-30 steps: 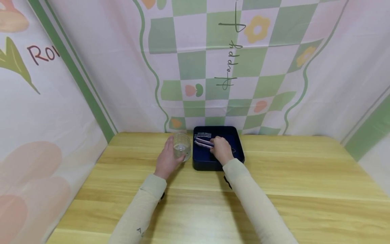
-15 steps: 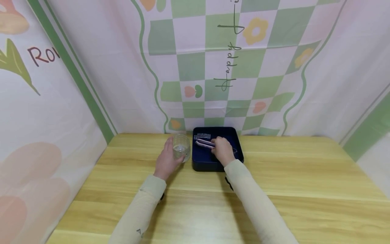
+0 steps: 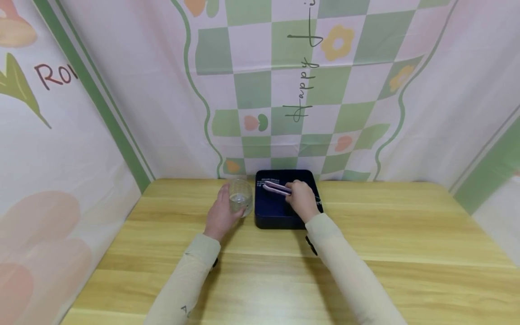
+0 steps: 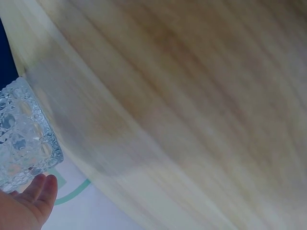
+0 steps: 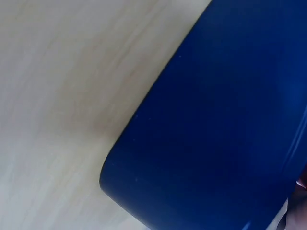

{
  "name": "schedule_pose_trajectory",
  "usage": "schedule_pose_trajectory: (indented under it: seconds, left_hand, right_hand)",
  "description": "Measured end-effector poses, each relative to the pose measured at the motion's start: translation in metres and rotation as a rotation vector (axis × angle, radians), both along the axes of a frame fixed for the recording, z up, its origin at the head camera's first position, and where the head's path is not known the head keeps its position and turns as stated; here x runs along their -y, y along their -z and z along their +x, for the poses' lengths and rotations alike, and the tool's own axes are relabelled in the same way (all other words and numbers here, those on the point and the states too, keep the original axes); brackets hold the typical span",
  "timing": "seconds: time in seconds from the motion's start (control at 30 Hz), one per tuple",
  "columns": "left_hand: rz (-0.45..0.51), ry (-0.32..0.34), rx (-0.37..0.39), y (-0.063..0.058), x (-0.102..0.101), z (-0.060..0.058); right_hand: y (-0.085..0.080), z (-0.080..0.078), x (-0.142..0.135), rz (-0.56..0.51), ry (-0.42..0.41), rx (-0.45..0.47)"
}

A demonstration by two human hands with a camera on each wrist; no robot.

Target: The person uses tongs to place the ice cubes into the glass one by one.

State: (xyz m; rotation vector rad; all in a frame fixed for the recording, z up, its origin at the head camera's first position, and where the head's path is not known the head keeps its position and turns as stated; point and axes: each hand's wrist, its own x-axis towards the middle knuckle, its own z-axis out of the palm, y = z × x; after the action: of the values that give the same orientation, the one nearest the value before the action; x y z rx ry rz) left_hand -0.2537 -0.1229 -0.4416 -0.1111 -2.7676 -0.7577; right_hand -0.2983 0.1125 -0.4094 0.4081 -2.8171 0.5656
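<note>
My left hand [image 3: 221,215] holds a clear glass [image 3: 242,197] on the table, thumb at the near side and fingers behind. In the left wrist view, the glass [image 4: 24,132] shows an embossed pattern, with fingertips [image 4: 44,191] against it. My right hand [image 3: 302,198] grips slim pale-purple tweezers [image 3: 277,188] over the dark blue square box [image 3: 280,222]. Their two arms point left, toward white print inside the box. A thin light loop [image 3: 318,201] shows just right of this hand. The right wrist view shows mostly the box's blue side [image 5: 201,134]; the tweezers' grip is hidden there.
The box stands at the back of the wooden table [image 3: 264,271], close to the patterned cloth backdrop [image 3: 288,90]. Only a narrow gap separates the glass from the box's left side. Another cloth panel [image 3: 61,149] hangs at the left.
My right hand has shifted slightly right, and the tweezers and thin loop have moved with it. My left hand keeps its hold on the glass. The head view has drifted a little.
</note>
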Motion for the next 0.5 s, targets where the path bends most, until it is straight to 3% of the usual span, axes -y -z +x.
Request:
schedule_pose_trajectory:
  seconds: [0.5]
  left_hand:
    - [-0.009,-0.005,0.002,0.0,0.0,-0.002]
  right_hand:
    - [-0.011,0.002,-0.005,-0.049,-0.047,-0.13]
